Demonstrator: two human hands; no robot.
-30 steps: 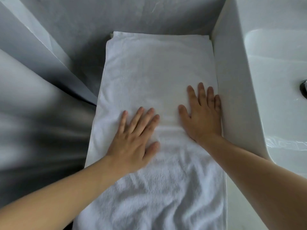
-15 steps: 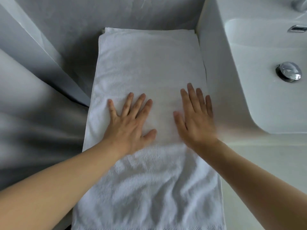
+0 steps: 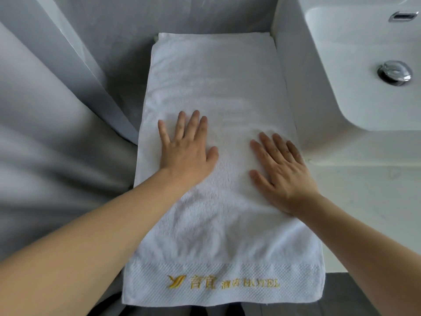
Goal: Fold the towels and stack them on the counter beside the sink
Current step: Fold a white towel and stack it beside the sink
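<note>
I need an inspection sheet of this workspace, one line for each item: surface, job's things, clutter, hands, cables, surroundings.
Surface: pale stone-look counter, left of the white ceramic sink.
Job's things: white terry towel with gold embroidered hotel logo, lying flat lengthwise; its near end hangs over the counter edge.
Clutter: nothing seen.
Hands: left hand and right hand lie flat on the towel, fingers straight.
Cables: nothing seen.
Surroundings: chrome drain plug, grey wall.
</note>
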